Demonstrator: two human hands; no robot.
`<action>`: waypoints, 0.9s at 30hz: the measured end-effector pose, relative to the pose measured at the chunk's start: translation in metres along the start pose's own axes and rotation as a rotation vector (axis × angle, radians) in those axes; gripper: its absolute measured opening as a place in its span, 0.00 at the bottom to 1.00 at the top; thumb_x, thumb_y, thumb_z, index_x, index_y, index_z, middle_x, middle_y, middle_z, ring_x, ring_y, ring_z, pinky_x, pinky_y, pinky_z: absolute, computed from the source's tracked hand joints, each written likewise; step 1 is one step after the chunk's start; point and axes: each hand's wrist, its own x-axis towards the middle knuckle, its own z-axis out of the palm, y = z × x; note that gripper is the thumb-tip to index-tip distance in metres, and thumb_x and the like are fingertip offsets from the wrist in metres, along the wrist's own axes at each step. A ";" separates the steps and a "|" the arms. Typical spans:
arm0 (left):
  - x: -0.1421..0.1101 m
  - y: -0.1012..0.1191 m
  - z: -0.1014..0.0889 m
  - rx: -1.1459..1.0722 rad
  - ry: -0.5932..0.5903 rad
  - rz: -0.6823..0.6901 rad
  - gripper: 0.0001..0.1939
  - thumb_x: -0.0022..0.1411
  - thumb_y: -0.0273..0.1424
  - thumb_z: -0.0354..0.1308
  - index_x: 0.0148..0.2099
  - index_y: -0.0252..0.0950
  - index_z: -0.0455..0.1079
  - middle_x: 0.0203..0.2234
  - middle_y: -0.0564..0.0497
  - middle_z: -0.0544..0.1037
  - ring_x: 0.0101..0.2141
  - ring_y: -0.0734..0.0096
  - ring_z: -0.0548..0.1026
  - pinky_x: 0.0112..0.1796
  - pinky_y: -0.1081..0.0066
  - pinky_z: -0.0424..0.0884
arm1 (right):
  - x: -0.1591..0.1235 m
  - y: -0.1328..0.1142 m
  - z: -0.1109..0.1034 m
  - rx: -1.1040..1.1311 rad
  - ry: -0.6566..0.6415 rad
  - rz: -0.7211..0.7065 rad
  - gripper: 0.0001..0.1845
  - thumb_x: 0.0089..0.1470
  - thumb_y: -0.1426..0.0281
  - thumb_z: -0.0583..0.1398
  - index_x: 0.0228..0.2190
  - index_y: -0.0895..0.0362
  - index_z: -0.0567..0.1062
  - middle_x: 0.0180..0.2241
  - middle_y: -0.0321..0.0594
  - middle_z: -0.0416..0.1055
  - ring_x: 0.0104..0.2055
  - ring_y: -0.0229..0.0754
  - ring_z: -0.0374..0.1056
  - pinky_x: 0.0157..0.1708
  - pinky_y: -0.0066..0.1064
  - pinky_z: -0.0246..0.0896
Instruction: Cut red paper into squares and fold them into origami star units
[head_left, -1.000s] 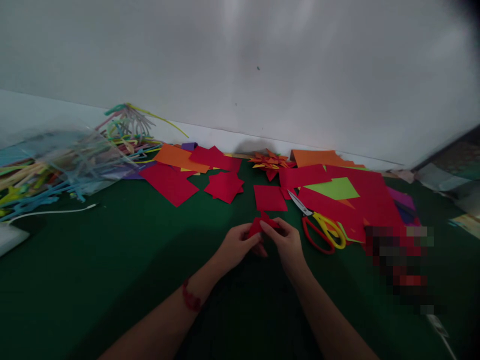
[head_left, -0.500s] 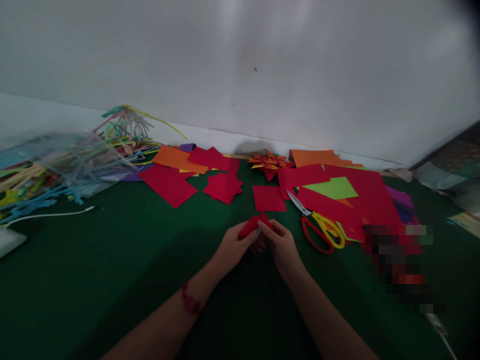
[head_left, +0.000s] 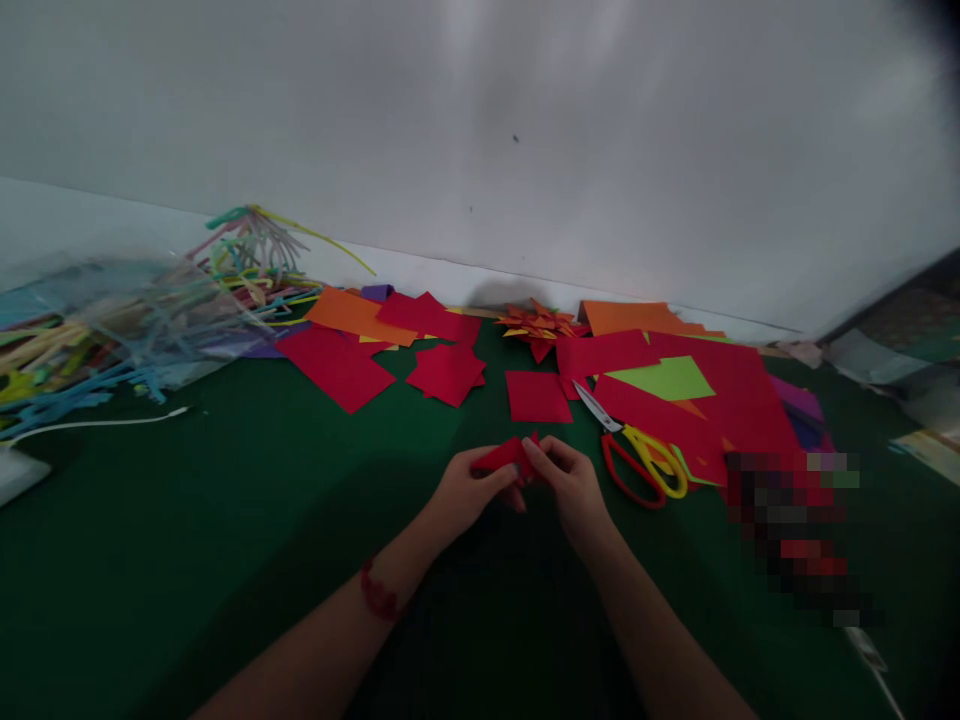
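Between my two hands is a small folded piece of red paper (head_left: 498,458). My left hand (head_left: 466,494) grips its left side, thumb on top and fingers beneath. The thumb and fingers of my right hand (head_left: 576,488) pinch its right end, where a small point of paper sticks up. The exact folds are partly hidden by my fingers. Just beyond the hands lies a flat red paper square (head_left: 538,397). To the right of my right hand rest scissors (head_left: 643,465) with one red and one yellow handle, blades slightly apart.
Red sheets (head_left: 739,395), a lime-green piece (head_left: 664,378) and an orange sheet (head_left: 630,317) overlap at right. A spiky cluster of folded orange paper (head_left: 536,322) sits by the wall. Left are more red papers (head_left: 337,370), a plastic bag of pipe cleaners (head_left: 150,320) and a white cable (head_left: 105,426).
My right hand has shifted slightly right along the folded red paper, and more of the paper shows between the hands. Both hands still hold it.
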 end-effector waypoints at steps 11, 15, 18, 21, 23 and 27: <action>-0.003 0.003 0.004 0.079 -0.034 0.043 0.12 0.58 0.34 0.51 0.27 0.32 0.68 0.18 0.52 0.73 0.21 0.72 0.72 0.27 0.73 0.68 | -0.002 -0.002 0.001 -0.015 -0.046 0.001 0.16 0.48 0.58 0.60 0.18 0.56 0.66 0.17 0.31 0.61 0.20 0.34 0.58 0.21 0.27 0.54; -0.002 0.000 -0.001 0.011 -0.066 -0.002 0.12 0.55 0.32 0.52 0.22 0.32 0.65 0.14 0.53 0.69 0.16 0.75 0.68 0.22 0.74 0.66 | -0.001 -0.004 -0.002 -0.034 -0.130 0.048 0.14 0.45 0.58 0.62 0.23 0.57 0.69 0.17 0.30 0.63 0.19 0.32 0.57 0.20 0.25 0.50; -0.001 -0.002 -0.001 0.031 -0.085 -0.004 0.14 0.57 0.35 0.52 0.24 0.32 0.66 0.13 0.55 0.67 0.15 0.77 0.66 0.20 0.76 0.63 | 0.000 -0.003 -0.003 -0.021 -0.143 0.052 0.14 0.45 0.58 0.62 0.23 0.57 0.68 0.18 0.30 0.64 0.18 0.32 0.57 0.19 0.25 0.49; 0.000 -0.001 0.002 0.073 -0.050 0.026 0.15 0.58 0.39 0.52 0.26 0.32 0.66 0.15 0.55 0.68 0.17 0.76 0.67 0.21 0.76 0.64 | 0.000 -0.002 -0.003 -0.009 -0.115 0.015 0.14 0.45 0.60 0.63 0.22 0.57 0.68 0.18 0.30 0.64 0.20 0.32 0.58 0.20 0.24 0.51; 0.000 0.000 0.002 0.093 -0.060 0.018 0.17 0.58 0.41 0.52 0.25 0.32 0.66 0.16 0.53 0.69 0.18 0.76 0.68 0.22 0.76 0.65 | -0.001 -0.002 -0.002 -0.001 -0.103 0.001 0.14 0.45 0.60 0.63 0.22 0.57 0.68 0.19 0.30 0.64 0.20 0.32 0.59 0.21 0.25 0.53; 0.000 0.001 0.000 0.090 -0.131 -0.035 0.20 0.58 0.43 0.50 0.24 0.31 0.66 0.14 0.53 0.69 0.15 0.75 0.69 0.19 0.77 0.62 | -0.001 -0.002 -0.002 0.013 -0.112 0.015 0.15 0.45 0.58 0.62 0.22 0.57 0.68 0.19 0.31 0.64 0.20 0.33 0.59 0.21 0.26 0.53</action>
